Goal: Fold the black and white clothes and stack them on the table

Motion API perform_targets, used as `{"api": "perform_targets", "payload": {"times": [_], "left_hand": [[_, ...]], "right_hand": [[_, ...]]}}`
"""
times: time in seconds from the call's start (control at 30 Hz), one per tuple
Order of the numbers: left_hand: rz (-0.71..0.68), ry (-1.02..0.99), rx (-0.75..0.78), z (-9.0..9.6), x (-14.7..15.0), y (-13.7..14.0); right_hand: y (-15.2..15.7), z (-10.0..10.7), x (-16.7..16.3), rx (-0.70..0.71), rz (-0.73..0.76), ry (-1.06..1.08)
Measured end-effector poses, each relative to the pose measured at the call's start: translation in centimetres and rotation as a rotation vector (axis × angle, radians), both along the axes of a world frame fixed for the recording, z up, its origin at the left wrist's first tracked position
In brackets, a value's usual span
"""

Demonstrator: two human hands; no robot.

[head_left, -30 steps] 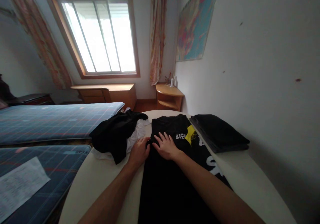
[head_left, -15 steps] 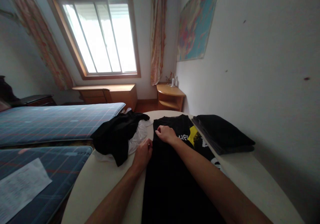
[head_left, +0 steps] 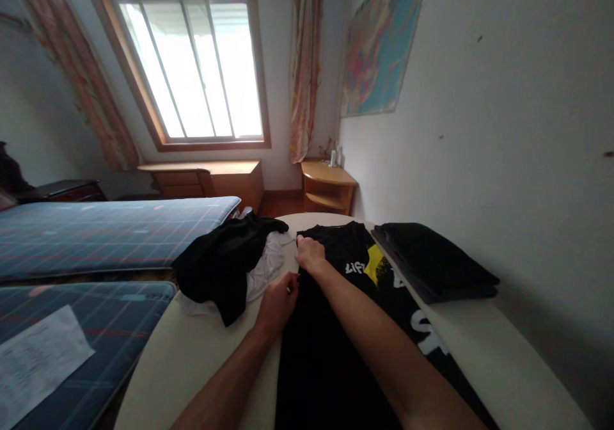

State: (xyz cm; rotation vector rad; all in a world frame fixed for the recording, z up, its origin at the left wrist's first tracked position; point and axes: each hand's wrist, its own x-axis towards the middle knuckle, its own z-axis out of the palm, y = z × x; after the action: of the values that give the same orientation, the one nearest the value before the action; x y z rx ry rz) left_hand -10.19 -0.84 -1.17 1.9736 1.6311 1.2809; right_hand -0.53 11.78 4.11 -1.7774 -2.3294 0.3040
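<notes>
A black T-shirt [head_left: 330,353] with white letters and a yellow print lies lengthwise on the round cream table [head_left: 158,379], its left side folded over in a long strip. My left hand [head_left: 279,299] is closed at the strip's left edge, fingers pinched on the cloth. Farther up, my right hand [head_left: 311,253] pinches the same edge near the shoulder, with its forearm crossing over the shirt. The neckline points away from me. Part of the print is hidden under the fold and my forearm.
Left on the table is a rumpled heap of black clothing [head_left: 215,263] with white cloth [head_left: 266,263] beneath. At right, by the wall, sits a stack of folded dark clothes [head_left: 432,260]. Plaid mattresses [head_left: 110,231] flank the table; a paper sheet [head_left: 43,359] rests on the nearer one.
My right hand has moved left to the shirt's edge near the shoulder, uncovering more of the print. My left hand has shifted slightly right and down.
</notes>
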Motion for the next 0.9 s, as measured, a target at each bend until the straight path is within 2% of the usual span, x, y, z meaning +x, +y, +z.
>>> {"api": "perform_targets", "payload": {"times": [0.27,0.47,0.7,0.9], "left_hand": [[-0.066,-0.071,0.022,0.8,0.9,-0.6],[-0.147,-0.181,-0.014,2.2,2.8,-1.2],[-0.181,-0.178,-0.014,4.1,6.9,-0.6],[-0.248,-0.136,-0.044,3.5,11.1,0.2]], "right_hand": [[1.4,-0.4,1.3,-0.024,0.076,0.170],[2.7,0.3,3.5,0.020,0.121,0.365],[4.2,1.0,8.6,0.051,0.148,0.548],[4.6,-0.4,12.3,0.029,0.124,0.624]]}}
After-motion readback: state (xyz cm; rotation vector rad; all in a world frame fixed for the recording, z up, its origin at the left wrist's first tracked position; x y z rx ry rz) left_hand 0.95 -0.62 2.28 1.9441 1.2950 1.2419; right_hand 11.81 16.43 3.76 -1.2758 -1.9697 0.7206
